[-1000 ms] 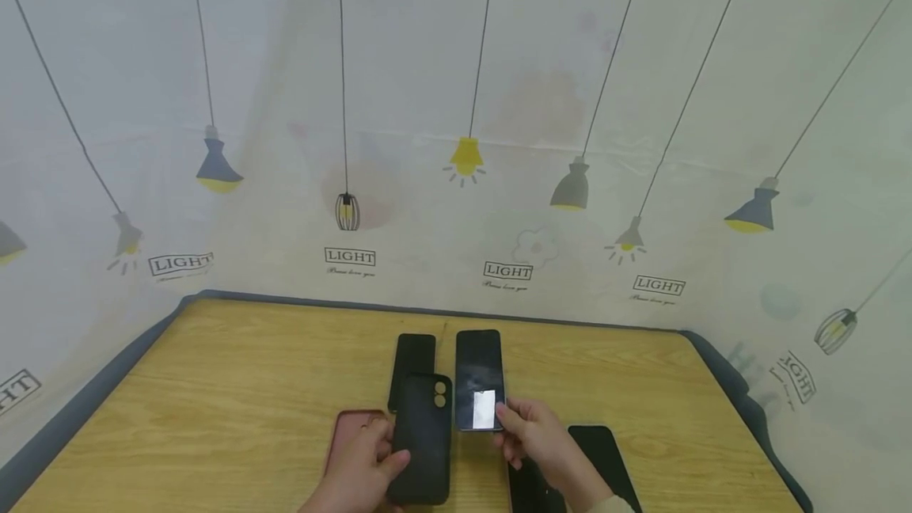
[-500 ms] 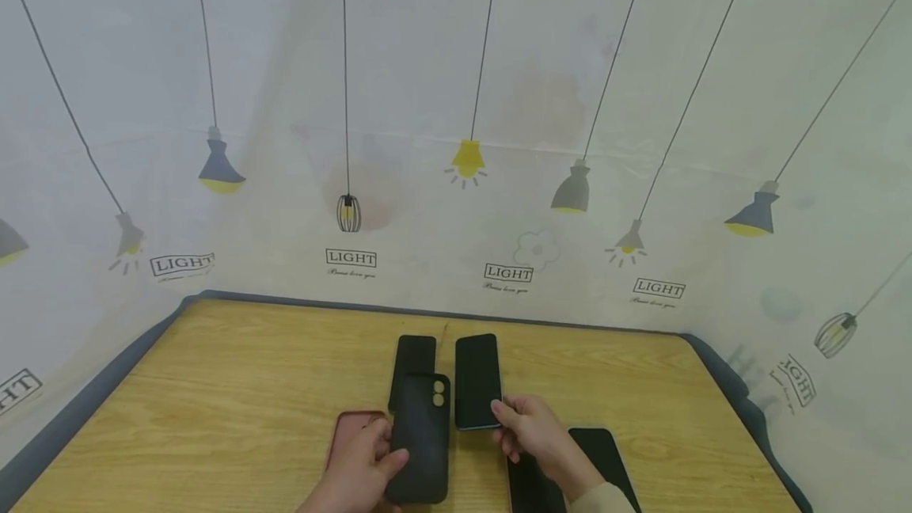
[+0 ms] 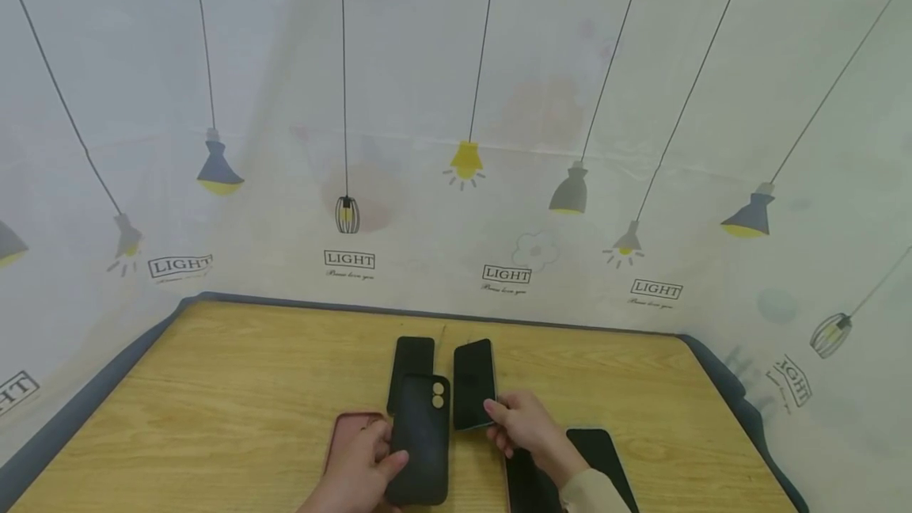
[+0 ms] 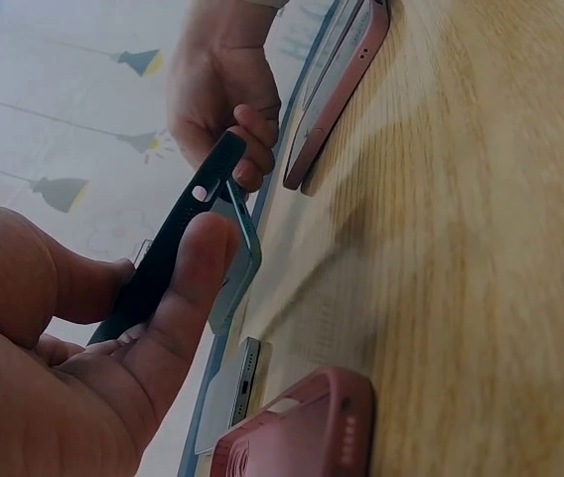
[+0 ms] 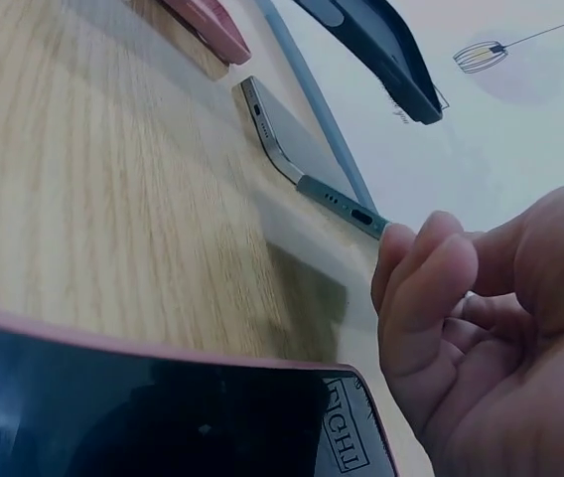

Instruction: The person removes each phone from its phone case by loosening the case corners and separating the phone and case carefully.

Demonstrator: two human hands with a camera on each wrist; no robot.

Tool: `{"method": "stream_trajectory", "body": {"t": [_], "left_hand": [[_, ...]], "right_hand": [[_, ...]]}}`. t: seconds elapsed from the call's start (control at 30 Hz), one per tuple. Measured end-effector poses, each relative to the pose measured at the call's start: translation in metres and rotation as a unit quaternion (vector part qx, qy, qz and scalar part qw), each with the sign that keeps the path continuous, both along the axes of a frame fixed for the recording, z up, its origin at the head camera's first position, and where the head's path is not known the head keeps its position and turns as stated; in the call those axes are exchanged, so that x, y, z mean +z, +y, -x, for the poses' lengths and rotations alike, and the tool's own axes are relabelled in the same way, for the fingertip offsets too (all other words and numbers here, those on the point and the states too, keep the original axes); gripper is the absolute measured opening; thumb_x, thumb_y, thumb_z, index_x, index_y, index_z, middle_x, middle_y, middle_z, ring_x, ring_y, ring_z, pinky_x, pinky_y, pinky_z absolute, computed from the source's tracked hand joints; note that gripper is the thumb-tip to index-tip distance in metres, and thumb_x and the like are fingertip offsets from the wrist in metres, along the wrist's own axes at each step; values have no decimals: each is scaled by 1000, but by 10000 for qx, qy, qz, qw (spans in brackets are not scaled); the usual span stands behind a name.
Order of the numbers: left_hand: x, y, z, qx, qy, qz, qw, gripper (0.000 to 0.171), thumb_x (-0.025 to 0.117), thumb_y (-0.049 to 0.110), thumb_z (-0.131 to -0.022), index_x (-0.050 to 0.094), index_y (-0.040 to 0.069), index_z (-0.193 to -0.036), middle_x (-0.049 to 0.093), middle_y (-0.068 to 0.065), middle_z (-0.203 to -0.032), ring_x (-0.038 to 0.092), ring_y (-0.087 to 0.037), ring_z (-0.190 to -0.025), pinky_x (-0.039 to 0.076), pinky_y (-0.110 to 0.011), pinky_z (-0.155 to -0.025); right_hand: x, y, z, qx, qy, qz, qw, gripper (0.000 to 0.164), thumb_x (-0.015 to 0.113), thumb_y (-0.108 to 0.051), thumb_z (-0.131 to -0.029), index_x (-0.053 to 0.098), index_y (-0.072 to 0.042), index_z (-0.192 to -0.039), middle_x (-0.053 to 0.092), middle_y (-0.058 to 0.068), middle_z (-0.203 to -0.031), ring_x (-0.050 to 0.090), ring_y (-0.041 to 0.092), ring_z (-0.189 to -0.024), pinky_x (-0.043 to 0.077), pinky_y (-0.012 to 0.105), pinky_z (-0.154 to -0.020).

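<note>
My left hand (image 3: 356, 465) grips a black phone case (image 3: 422, 450) by its left side, its back with two round camera holes facing me. Thumb and fingers pinch the case (image 4: 168, 234) in the left wrist view, raised above the table. My right hand (image 3: 530, 430) pinches the lower right corner of a dark-screened phone (image 3: 472, 382), which stands slightly tilted beside the case. Seen from the right wrist, the bottom edge of that phone (image 5: 342, 206) is teal with a charging port. Case and phone are apart in the head view.
A pink phone case (image 3: 349, 432) lies on the wooden table (image 3: 249, 402), partly behind my left hand. Another phone (image 3: 412, 359) lies flat farther back. Under my right forearm are a pink-edged phone (image 3: 526, 485) and one more dark phone (image 3: 604, 457). A lamp-printed sheet surrounds the table.
The phone in my right hand has turned and tilted, and the bright reflection on its screen is gone. My right hand has shifted slightly left. The black case stays almost still.
</note>
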State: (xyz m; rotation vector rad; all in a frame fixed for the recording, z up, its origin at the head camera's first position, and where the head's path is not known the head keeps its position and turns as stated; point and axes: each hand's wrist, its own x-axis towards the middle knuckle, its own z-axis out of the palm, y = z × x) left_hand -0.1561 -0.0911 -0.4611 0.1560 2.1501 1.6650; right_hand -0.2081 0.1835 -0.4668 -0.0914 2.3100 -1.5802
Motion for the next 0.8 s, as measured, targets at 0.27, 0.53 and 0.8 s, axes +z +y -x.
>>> {"method": "stream_trajectory", "body": {"t": [0.27,0.53,0.8], "left_hand": [[-1,0,1,-29,-84,-130,9999,22,59,4,-104,52,-10,-119,72,-12,-99,72,-28,-89,62,-43,-62],[-1,-1,2,-58,58,64,9999,21,62,7,-103,54,-8,-116,73,-11,-96,72,-26,-88,62,-41,-65],[-1,-2,1,-150,381,252,9988,19,64,8,-102,56,-6,-111,73,-12,-96,71,-23,-88,61,-39,-70]], "right_hand": [[-4,-4,7,-119,-112,-297,9994,34,56,-18,-108,58,-6,-76,63,2,-68,54,10,-54,48,23,-49],[-5,-11,13,-203,-26,-656,9976,32,56,-19,-108,61,-3,-80,64,3,-68,54,10,-53,48,22,-47],[-5,-16,17,-310,595,-1577,9852,41,61,-19,-105,62,-2,-68,61,1,-54,48,8,-42,43,24,-42]]}}
